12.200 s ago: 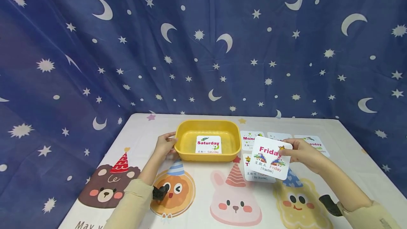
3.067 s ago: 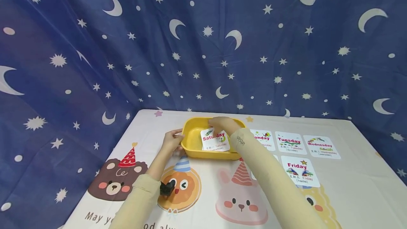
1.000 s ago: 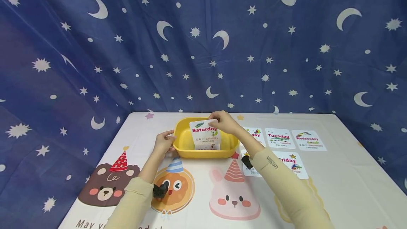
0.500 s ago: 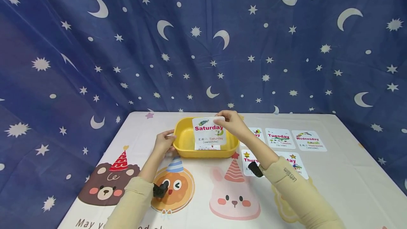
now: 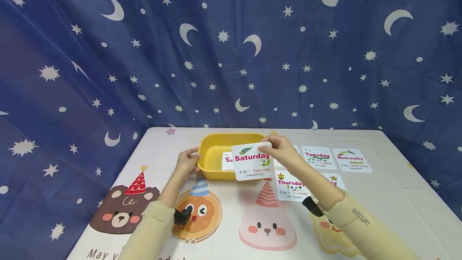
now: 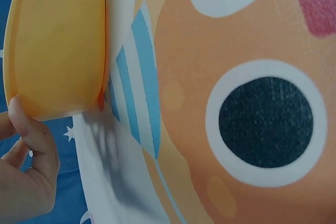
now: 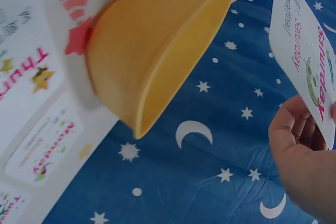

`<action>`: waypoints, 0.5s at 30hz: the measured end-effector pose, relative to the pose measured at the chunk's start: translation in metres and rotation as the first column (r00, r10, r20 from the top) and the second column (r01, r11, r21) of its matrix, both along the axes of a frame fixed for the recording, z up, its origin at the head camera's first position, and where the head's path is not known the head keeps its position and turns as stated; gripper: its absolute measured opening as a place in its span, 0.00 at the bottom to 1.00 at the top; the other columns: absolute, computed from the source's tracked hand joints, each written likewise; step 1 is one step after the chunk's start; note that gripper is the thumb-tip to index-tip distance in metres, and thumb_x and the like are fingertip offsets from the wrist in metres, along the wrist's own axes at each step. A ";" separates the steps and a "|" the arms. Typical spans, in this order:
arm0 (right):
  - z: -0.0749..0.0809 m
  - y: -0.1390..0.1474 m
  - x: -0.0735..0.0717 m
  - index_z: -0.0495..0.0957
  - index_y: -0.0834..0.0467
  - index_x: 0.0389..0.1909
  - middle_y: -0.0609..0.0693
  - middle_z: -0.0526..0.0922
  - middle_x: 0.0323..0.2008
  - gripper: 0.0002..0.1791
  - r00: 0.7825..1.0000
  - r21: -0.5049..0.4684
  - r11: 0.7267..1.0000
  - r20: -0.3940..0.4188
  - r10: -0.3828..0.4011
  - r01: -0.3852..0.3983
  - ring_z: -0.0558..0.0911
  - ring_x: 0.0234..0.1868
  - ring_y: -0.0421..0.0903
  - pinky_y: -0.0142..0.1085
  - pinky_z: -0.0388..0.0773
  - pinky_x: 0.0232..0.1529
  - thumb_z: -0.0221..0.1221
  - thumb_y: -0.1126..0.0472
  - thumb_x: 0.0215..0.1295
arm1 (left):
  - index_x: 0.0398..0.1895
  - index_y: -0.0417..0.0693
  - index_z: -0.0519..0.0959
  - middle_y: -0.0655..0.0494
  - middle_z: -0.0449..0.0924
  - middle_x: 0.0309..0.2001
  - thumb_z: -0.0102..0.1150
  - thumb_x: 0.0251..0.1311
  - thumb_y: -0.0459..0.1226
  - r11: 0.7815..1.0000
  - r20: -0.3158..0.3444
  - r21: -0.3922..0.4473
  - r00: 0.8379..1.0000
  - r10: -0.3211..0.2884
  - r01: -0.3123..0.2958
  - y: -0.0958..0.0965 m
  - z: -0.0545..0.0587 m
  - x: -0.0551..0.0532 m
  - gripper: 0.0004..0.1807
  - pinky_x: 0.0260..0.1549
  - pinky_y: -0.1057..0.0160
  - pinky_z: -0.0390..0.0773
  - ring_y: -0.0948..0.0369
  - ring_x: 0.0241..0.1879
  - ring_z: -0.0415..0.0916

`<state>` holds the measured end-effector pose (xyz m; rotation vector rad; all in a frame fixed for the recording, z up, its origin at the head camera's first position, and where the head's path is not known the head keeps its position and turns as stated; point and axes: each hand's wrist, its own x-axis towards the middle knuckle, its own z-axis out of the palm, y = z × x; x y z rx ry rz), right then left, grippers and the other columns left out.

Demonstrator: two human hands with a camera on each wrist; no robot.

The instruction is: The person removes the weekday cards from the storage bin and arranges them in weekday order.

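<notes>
A yellow plastic basin [image 5: 216, 175] stands at the back of the table. At its left end my left hand [image 5: 186, 162] grips the rim; the left wrist view shows the thumb [image 6: 32, 132] against the wall. My right hand [image 5: 286, 155] pinches the white "Saturday" card [image 5: 252, 168] by its upper right corner, raised in front of the basin's right end. Behind it, in the basin, lies a card marked "Su" [image 5: 227, 161], partly hidden by the raised card. In the right wrist view the Saturday card [image 7: 302, 40] hangs tilted between thumb and fingers.
Right of the basin lie cards in two rows: a mostly covered Monday card [image 7: 44, 142], Tuesday [image 5: 319, 158] and Wednesday [image 5: 351, 160] behind, Thursday [image 5: 291, 187] and a partly covered Friday card [image 5: 335, 180] in front. A starry blue curtain [image 5: 231, 51] hangs behind the table.
The right hand has taken the Saturday card up out of the basin and moved it rightward and toward me, uncovering the card beneath. Earlier, the Friday card was laid down. The left hand stays on the rim.
</notes>
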<state>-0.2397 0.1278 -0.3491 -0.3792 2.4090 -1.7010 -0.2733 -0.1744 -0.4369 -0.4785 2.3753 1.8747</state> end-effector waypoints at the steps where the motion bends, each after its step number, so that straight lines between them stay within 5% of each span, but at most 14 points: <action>1: -0.001 0.004 0.002 0.76 0.68 0.42 0.46 0.83 0.34 0.13 1.000 -0.007 1.000 0.010 0.000 0.000 0.78 0.35 0.39 0.28 0.77 0.40 0.58 0.62 0.63 | 0.62 0.42 0.70 0.45 0.74 0.41 0.51 0.64 0.32 1.000 0.002 0.000 1.000 0.000 0.000 0.000 -0.001 0.000 0.22 0.18 0.75 0.78 0.69 0.20 0.71; 15: -0.022 0.055 0.013 0.75 0.69 0.48 0.44 0.85 0.34 0.17 0.994 0.019 0.998 0.083 -0.069 0.067 0.82 0.35 0.37 0.33 0.79 0.44 0.56 0.60 0.65 | 0.63 0.42 0.69 0.46 0.73 0.41 0.52 0.64 0.32 1.000 0.013 -0.014 1.000 -0.003 0.004 0.000 -0.002 -0.002 0.23 0.19 0.73 0.78 0.66 0.23 0.72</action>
